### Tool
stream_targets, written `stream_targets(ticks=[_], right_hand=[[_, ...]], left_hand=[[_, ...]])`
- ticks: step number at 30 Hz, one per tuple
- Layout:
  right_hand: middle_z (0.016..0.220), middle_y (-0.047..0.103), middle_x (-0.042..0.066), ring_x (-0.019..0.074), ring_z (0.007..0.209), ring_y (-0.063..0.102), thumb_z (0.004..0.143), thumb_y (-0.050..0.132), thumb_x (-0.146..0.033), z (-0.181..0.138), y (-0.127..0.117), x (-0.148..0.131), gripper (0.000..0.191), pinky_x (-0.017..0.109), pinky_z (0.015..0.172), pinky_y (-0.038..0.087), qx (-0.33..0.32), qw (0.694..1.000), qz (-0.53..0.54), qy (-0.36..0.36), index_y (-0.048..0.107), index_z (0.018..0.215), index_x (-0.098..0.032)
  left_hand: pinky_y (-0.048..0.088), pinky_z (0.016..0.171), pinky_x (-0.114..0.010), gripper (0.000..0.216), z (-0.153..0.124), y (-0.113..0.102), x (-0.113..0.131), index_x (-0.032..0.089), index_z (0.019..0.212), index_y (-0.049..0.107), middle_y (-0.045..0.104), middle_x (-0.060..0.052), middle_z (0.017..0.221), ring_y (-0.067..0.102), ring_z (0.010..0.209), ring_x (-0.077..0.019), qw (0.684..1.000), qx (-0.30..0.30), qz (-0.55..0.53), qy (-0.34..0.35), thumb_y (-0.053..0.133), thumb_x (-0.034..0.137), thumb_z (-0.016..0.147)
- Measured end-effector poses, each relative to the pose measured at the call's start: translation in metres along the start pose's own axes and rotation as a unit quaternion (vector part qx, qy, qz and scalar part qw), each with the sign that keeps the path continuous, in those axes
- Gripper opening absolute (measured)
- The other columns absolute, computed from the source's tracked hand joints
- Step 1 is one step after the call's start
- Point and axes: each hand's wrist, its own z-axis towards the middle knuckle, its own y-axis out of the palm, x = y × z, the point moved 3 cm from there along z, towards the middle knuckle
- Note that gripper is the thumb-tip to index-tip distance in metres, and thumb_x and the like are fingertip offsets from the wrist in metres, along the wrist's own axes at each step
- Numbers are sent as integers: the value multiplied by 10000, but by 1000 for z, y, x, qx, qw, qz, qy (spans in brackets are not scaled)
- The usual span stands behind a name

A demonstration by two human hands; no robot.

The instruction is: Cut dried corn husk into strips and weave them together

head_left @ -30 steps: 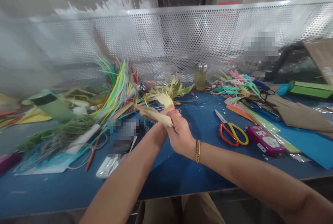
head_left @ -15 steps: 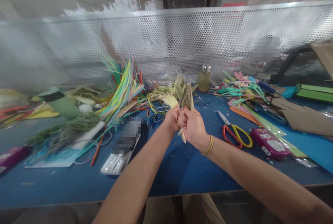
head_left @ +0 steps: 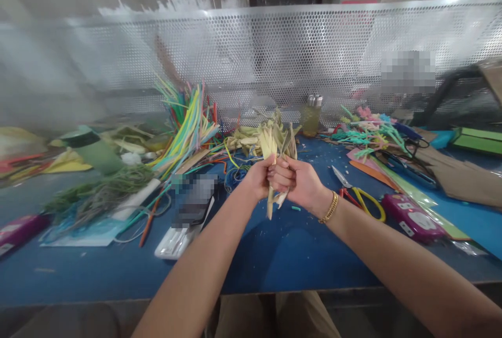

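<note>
A bunch of dried corn husks (head_left: 268,142), pale yellow and greyish green, stands upright in my two hands above the blue table. Pinched against its lower left side is my left hand (head_left: 259,177), partly behind the other one. My right hand (head_left: 292,178) closes its fingers around the base of the bunch, touching the left. Husk ends poke out below the fists. Behind them lies a heap of more husks (head_left: 245,138). Red-and-yellow handled scissors (head_left: 358,196) lie right of my right wrist, blades slightly apart.
Colourful pipe cleaners (head_left: 188,128) fan out at back left, near a phone (head_left: 194,204) and green-grey strands (head_left: 105,191). A glass jar (head_left: 311,115) stands before the perforated metal screen (head_left: 290,34). On the right are a purple case (head_left: 411,217), coloured paper and cardboard (head_left: 458,170).
The bunch has turned, and its pale husks now stand more upright between my hands. My right hand has shifted slightly right, its forearm now covering part of the scissors' red handle.
</note>
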Motion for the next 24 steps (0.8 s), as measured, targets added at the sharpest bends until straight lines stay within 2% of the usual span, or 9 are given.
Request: stream_targets(ticks=[2,4,6,8,12,14,16,19,24], right_hand=[[428,210,-99,71,365,144,963,360,-213,2,-6,-7,325,196,402,299,24,999,17,-28,443,650,-189],[457,326,-77,81,392,309,955,397,-234,3,-12,-13,276,216,464,396,56,996,30,-58,475,694,-188],[566,501,-29,117,518,501,928,431,-214,5,-17,-17,179,266,557,480,86,993,19,-72,515,772,-189],[706,611,15,152,646,600,893,459,-160,7,-20,-17,96,313,628,520,126,989,-21,-75,543,855,-187],[735,636,31,149,642,619,867,510,-126,7,-24,-13,91,315,638,532,196,969,-144,-41,576,917,-162],[750,639,19,131,634,609,835,577,-142,4,-24,-10,100,295,636,528,177,964,-193,-39,590,932,-163],[799,650,8,123,677,611,767,665,-142,-2,-24,-8,211,275,660,525,148,954,-251,-68,600,964,-177],[848,660,11,140,742,615,708,730,-169,-13,-28,-7,317,285,686,525,137,910,-370,-129,613,1002,-192],[920,658,41,203,883,607,708,745,-198,-22,-29,-10,180,383,816,514,76,806,-541,-228,671,871,-220]], left_hand=[[328,349,-198,280,-1,2,2,174,646,461,301,65,472,315,342,-72,998,10,0,57,539,298,885],[431,418,-238,253,-3,1,5,165,662,482,404,19,513,433,408,-108,993,42,7,110,503,269,891],[485,494,-250,177,-6,-1,5,149,700,512,501,-27,590,520,490,-127,987,72,8,145,469,159,872],[492,524,-236,152,-8,-4,3,138,744,534,545,-39,642,540,518,-118,984,87,3,158,443,46,824],[474,500,-229,213,-7,-12,-7,126,760,555,538,-28,620,504,465,-103,984,104,6,142,415,-33,779],[472,492,-231,207,-5,-15,-11,120,756,563,537,-30,603,505,456,-107,984,115,7,139,412,-16,799],[479,490,-242,208,-3,-18,-13,119,759,568,552,-42,600,531,469,-125,982,126,8,139,399,25,836],[485,483,-262,238,-1,-18,-16,112,772,583,576,-60,595,551,470,-149,982,136,14,132,373,75,878],[435,416,-246,221,-3,-18,-15,119,766,593,586,-45,568,518,411,-139,978,149,31,142,413,115,894]])
